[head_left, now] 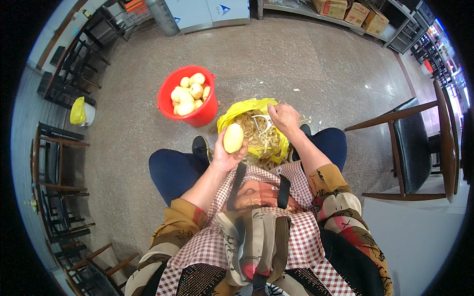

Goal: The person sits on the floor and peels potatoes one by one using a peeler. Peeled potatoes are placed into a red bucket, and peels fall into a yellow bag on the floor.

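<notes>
Resting in my left hand [226,155] is a peeled, pale yellow potato [233,138], its whole upper side bare of skin. My right hand [285,117] grips a white-framed vegetable peeler [263,124], whose head points left, apart from the potato. Below both hands stands a yellow plastic bag [237,109], open at the top and filled with brown and pale peelings [255,137]. Ahead and to the left, a red bucket [203,115] holds several peeled potatoes [186,97].
A wooden chair with a black seat [411,144] stands at the right. More chairs [61,159] line the left side, near a white bin with a yellow liner [89,114]. Cardboard boxes [357,14] sit on a low metal shelf [292,10] ahead. Peel scraps [296,90] dot the floor.
</notes>
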A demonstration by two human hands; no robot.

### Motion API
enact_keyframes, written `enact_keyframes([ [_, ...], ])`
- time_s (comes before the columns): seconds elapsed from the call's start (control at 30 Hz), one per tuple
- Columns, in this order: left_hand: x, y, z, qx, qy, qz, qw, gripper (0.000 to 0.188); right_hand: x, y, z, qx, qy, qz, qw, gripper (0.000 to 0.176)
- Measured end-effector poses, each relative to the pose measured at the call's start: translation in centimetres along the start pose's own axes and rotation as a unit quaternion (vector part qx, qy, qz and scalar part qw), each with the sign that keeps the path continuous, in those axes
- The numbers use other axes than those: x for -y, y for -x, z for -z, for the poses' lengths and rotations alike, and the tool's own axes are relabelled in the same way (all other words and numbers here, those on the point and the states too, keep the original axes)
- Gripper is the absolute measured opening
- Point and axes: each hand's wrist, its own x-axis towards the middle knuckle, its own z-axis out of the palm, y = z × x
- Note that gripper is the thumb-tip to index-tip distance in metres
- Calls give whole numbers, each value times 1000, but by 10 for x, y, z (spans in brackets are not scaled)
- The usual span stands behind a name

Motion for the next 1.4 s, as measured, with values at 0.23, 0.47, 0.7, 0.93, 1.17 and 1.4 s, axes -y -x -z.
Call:
enact_keyframes([
  [0.23, 4, -6, 9, -80, -36, 47, 995, 48, 25, 12, 3, -59, -108, 181, 976, 38],
  [0.47, -1, 1, -4, -62, -24, 73, 995, 53, 0, -2, -2, 6, 21, 37, 999, 47],
  [0.7, -76, -40, 34, -208, -10, -211, 955, 47, 0, -4, 9, 78, -10, -19, 997, 48],
  [0.93, -138, -54, 37, -251, -63, -238, 936, 44, 4, -6, 50, 148, 25, -38, 988, 43],
  [1.17, -94, -91, 76, -272, -178, -96, 941, 24, -35, -25, 93, 124, 50, -60, 989, 43],
  [1.4, -42, -141, 138, -306, -336, 86, 887, 27, -46, -24, 84, 170, 60, -69, 981, 41],
])
